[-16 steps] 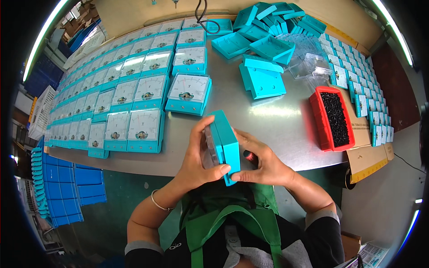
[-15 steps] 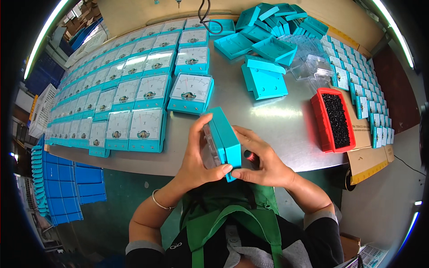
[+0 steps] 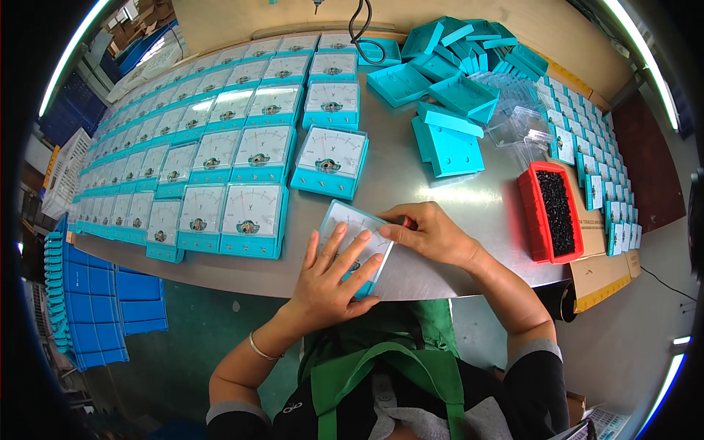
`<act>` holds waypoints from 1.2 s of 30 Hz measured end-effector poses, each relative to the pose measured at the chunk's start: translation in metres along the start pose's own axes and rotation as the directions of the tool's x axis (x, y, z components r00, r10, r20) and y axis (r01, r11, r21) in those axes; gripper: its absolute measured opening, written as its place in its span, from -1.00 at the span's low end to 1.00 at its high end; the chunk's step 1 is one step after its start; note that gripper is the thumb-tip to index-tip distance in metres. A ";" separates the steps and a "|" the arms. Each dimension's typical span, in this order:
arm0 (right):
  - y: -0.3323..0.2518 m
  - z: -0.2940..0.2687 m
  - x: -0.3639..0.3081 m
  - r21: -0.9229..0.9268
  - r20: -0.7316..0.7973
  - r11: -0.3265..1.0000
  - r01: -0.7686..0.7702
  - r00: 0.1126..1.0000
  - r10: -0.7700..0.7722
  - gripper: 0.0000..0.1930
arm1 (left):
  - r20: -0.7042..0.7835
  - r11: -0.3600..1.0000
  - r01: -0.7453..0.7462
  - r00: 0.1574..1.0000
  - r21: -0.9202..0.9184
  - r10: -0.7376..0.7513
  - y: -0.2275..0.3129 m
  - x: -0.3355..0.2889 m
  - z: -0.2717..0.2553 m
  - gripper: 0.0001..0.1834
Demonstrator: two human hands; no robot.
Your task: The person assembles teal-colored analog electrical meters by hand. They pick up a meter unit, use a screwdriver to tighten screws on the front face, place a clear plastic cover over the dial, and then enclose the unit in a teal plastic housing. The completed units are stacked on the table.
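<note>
A panel meter (image 3: 352, 220) with a white dial, clear cover and teal case lies face up at the front edge of the metal table. My left hand (image 3: 330, 282) rests flat across its dial, fingers spread and pressing on nothing else. Beside its upper right edge, my right hand (image 3: 433, 233) is closed, thumb and forefinger together at the cover's rim. A small red end of a tool (image 3: 406, 221) shows between the right fingers; the rest of it is hidden by the hand. Another teal meter (image 3: 330, 161) lies just beyond.
Rows of finished-looking teal meters (image 3: 253, 209) cover the left. Empty teal cases (image 3: 451, 143) and clear covers (image 3: 513, 121) are piled at the back. A red bin (image 3: 524, 213) of small black parts stands right, near smaller meters (image 3: 595, 192) on cardboard. A black cable (image 3: 355, 37) hangs at the back.
The meter, held on edge between both hands before, now lies face up on the table. My left hand has gone from gripping its side to lying on the dial; the right hand has moved to its edge.
</note>
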State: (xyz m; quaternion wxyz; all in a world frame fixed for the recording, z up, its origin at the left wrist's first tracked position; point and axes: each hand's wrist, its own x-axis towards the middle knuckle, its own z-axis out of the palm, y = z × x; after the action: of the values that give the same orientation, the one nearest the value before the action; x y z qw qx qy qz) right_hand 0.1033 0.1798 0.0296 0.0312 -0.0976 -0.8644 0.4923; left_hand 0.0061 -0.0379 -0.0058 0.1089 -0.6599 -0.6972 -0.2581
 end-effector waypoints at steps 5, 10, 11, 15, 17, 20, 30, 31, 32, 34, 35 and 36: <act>0.005 -0.004 0.053 0.130 -0.219 0.991 -0.040 0.973 0.068 -0.43 | 0.165 1.000 0.027 0.986 0.008 -0.028 -0.020 0.010 -0.023 -0.26; 0.010 0.002 0.083 0.253 -0.100 0.967 0.015 0.995 0.011 -0.26 | 0.213 0.979 0.129 0.964 0.161 -0.162 -0.038 0.034 -0.026 -0.08; 0.007 0.000 0.077 0.194 -0.119 0.979 0.058 0.992 -0.036 -0.26 | 0.241 0.977 0.145 0.954 0.157 -0.180 -0.038 0.034 -0.032 -0.07; 0.005 -0.053 0.013 -0.257 -0.406 0.948 0.188 0.869 -0.282 -0.42 | 0.289 0.978 0.167 0.937 0.121 -0.196 -0.039 0.037 -0.035 0.01; 0.016 -0.110 -0.021 -0.398 -0.493 0.907 0.140 0.801 -0.340 -0.62 | 0.293 0.962 0.188 0.925 0.198 -0.241 -0.027 0.041 -0.040 -0.03; 0.066 -0.212 -0.072 -0.448 -0.767 0.864 -0.228 0.595 -0.241 -0.81 | 0.189 0.972 0.134 0.967 0.193 -0.171 -0.006 0.049 -0.037 -0.15; 0.221 -0.322 -0.104 -0.552 -0.755 0.360 -0.752 0.634 0.168 -0.33 | 0.162 0.988 -0.035 0.985 -0.152 0.059 0.042 0.027 0.015 -0.49; 0.226 -0.328 -0.100 -0.549 -0.758 0.352 -0.758 0.629 0.171 -0.33 | 0.167 0.986 -0.063 0.982 -0.156 0.090 0.044 0.026 0.016 -0.49; 0.225 -0.330 -0.097 -0.548 -0.764 0.332 -0.768 0.621 0.176 -0.34 | 0.142 0.984 -0.032 0.988 -0.177 0.057 0.047 0.025 0.018 -0.49; 0.227 -0.324 -0.097 -0.527 -0.796 0.405 -0.747 0.601 0.073 -0.39 | 0.130 0.981 -0.014 0.991 -0.192 0.040 0.048 0.024 0.015 -0.50; 0.225 -0.324 -0.098 -0.516 -0.813 0.435 -0.737 0.581 0.020 -0.42 | 0.119 0.979 -0.012 0.992 -0.205 0.037 0.047 0.025 0.015 -0.50; 0.229 -0.337 -0.110 -0.481 -0.848 0.512 -0.712 0.526 -0.064 -0.50 | 0.100 0.965 -0.015 0.994 -0.261 0.043 0.044 0.028 0.016 -0.51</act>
State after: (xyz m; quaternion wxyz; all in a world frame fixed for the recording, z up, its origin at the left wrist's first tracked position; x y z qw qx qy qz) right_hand 0.2933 0.5556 0.0109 0.2512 -0.4884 -0.8342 -0.0499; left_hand 0.0495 -0.0061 0.0040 -0.0114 -0.6911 -0.6523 -0.3109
